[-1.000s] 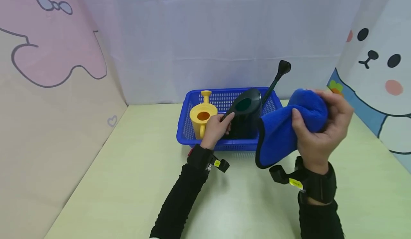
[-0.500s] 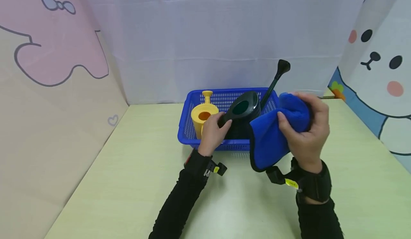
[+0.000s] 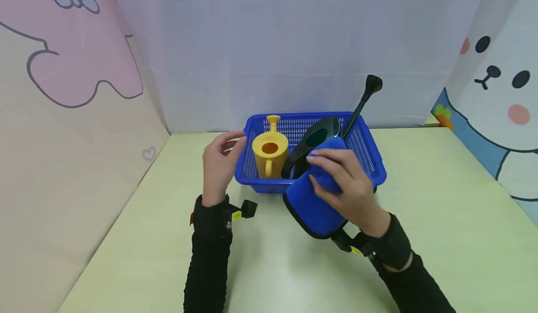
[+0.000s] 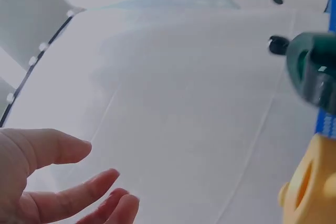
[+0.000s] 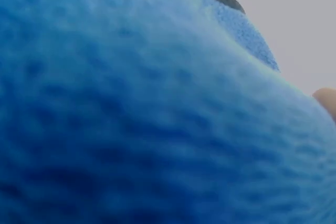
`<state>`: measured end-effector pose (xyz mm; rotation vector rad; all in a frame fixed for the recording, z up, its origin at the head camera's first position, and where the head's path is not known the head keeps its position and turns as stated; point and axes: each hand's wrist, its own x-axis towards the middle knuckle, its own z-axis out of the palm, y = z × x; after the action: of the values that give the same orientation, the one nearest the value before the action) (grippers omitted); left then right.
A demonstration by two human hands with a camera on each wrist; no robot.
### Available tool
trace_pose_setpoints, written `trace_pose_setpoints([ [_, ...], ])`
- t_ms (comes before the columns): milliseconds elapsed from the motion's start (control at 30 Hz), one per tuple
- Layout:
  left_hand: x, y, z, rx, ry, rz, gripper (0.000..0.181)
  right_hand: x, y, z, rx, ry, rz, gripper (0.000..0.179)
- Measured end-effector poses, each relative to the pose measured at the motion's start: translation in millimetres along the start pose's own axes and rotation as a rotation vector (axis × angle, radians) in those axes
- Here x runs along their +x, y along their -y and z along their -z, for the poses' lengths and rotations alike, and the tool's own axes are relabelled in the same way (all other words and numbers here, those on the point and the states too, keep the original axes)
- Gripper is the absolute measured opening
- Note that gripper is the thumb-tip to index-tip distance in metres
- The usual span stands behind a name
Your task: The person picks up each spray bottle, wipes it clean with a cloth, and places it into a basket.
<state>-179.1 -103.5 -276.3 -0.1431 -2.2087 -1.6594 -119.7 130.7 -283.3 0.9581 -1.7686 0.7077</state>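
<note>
In the head view, my right hand (image 3: 350, 189) pinches a blue cloth (image 3: 315, 208) with black edging. The cloth hangs in front of the dark green watering can (image 3: 325, 128) and covers part of it. Blue fabric fills most of the right wrist view. My left hand (image 3: 220, 166) is raised just left of the blue basket (image 3: 269, 188), fingers loosely bent and holding nothing. Inside the basket, the yellow watering can (image 3: 275, 163) stands left of the green one, whose long spout reaches up to the right. Parts of both cans show at the right of the left wrist view.
The basket stands toward the back of a pale green table (image 3: 159, 238). Behind it hangs a white cloth backdrop (image 3: 269, 56). Side panels with cartoon drawings flank the table.
My left hand has let go of the green watering can and moved left, out of the basket. My right hand has brought the blue cloth left and lower, in front of the basket.
</note>
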Motion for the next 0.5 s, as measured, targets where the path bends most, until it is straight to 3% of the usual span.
trace_pose_setpoints([
  [133, 6.8, 1.0, 20.4, -0.035, -0.082, 0.041, 0.030, -12.1, -1.5, -18.9, -0.005, 0.321, 0.061, 0.037],
  [233, 9.7, 2.4, 28.4, -0.053, -0.120, 0.054, 0.030, -23.1, -1.5, -32.3, -0.001, 0.626, -0.012, 0.055],
  [333, 10.4, 3.2, 31.6, -0.055, -0.123, 0.065, 0.032, -34.3, -0.4, -44.4, 0.000, 0.915, -0.111, 0.061],
  [400, 10.1, 3.7, 31.9, -0.050, -0.119, 0.072, 0.032, -41.0, -0.4, -51.1, 0.004, 1.036, -0.154, 0.063],
  [500, 9.7, 5.0, 31.2, -0.046, -0.110, 0.075, 0.031, -49.4, -2.4, -59.1, 0.033, 1.098, -0.197, 0.062],
])
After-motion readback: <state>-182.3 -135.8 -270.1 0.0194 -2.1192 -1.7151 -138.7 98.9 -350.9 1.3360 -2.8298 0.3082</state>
